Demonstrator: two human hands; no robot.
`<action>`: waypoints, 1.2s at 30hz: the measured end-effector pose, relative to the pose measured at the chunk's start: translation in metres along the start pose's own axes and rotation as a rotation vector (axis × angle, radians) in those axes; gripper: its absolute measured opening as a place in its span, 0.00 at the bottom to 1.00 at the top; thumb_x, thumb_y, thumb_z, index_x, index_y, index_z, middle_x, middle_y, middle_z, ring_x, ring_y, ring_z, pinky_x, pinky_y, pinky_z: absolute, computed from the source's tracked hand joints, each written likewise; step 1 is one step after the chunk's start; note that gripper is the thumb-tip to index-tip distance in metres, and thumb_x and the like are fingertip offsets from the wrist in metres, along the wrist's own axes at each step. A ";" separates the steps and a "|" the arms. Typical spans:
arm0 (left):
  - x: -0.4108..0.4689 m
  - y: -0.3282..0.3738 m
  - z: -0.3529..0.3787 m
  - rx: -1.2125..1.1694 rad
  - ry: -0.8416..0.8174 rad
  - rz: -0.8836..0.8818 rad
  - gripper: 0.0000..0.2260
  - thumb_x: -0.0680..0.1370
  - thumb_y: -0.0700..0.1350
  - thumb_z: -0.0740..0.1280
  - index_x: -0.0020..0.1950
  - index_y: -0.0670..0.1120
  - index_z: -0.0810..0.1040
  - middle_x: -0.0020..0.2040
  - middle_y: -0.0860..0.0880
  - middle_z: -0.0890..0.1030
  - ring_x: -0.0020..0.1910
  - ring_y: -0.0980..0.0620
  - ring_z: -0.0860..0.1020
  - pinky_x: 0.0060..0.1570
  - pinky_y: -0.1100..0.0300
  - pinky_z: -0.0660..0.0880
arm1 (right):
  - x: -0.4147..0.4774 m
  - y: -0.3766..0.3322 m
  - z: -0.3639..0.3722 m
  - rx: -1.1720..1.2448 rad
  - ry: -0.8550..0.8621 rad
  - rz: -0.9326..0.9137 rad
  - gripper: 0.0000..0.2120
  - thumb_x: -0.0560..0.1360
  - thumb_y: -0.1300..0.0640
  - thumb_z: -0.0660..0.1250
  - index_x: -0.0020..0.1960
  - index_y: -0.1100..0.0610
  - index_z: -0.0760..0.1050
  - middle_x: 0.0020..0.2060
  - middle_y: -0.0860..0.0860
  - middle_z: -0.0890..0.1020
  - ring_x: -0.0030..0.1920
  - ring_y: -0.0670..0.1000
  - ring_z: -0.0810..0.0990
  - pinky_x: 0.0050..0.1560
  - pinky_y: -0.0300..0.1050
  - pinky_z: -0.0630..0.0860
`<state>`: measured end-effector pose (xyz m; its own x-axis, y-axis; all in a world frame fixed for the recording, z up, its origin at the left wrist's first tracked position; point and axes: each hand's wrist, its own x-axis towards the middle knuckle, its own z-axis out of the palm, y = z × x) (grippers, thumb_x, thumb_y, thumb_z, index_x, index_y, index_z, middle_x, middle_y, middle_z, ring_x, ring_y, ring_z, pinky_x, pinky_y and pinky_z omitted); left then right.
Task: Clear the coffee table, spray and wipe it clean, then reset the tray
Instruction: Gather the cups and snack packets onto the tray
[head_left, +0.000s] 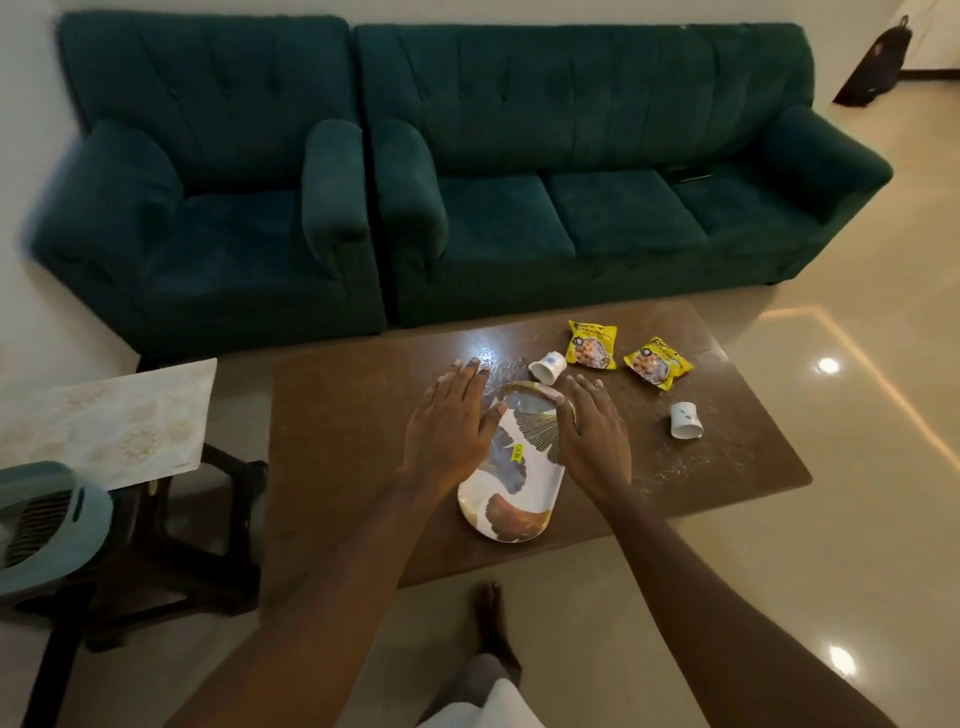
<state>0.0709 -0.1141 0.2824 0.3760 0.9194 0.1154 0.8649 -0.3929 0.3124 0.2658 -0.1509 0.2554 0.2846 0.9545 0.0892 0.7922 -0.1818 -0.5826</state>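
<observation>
On table: brown wooden coffee table was found dusty, uncleared.
Tray: oval patterned tray was flanked by left hand and right hand, fingers spread, not yet lifted.
Remaining: spraying, wiping, resetting.

The coffee table fills the middle of the frame, with the sofa behind it and the armchair to the upper left. On the table the tray lies near the front edge, the left hand and right hand at its two sides. Behind the tray a cup lies tipped; right of it sit two snack packets, side by side. Another cup, apparently upside down, sits further right. A stool stands at lower left.
</observation>
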 end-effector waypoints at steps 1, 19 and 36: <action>0.011 0.005 0.008 0.001 -0.015 0.005 0.26 0.82 0.59 0.50 0.76 0.47 0.61 0.77 0.46 0.63 0.77 0.48 0.58 0.74 0.52 0.55 | 0.007 0.009 -0.001 0.000 -0.003 0.008 0.21 0.84 0.49 0.54 0.76 0.52 0.66 0.75 0.49 0.67 0.78 0.48 0.57 0.74 0.49 0.58; 0.167 0.097 0.175 -0.097 -0.237 0.090 0.26 0.81 0.59 0.50 0.74 0.47 0.66 0.74 0.48 0.67 0.74 0.49 0.63 0.70 0.52 0.63 | 0.124 0.191 0.005 0.002 -0.029 0.235 0.21 0.83 0.46 0.55 0.74 0.51 0.68 0.74 0.48 0.69 0.77 0.49 0.60 0.73 0.53 0.64; 0.216 0.169 0.375 -0.135 -0.308 -0.005 0.23 0.82 0.56 0.54 0.74 0.46 0.66 0.75 0.47 0.66 0.76 0.49 0.60 0.73 0.52 0.58 | 0.171 0.407 0.062 -0.185 -0.074 0.361 0.31 0.78 0.40 0.64 0.77 0.49 0.60 0.78 0.51 0.58 0.76 0.55 0.60 0.70 0.57 0.65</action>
<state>0.4225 0.0113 0.0061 0.4728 0.8646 -0.1702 0.8227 -0.3640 0.4367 0.6032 -0.0472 -0.0170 0.5276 0.8350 -0.1562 0.7344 -0.5407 -0.4103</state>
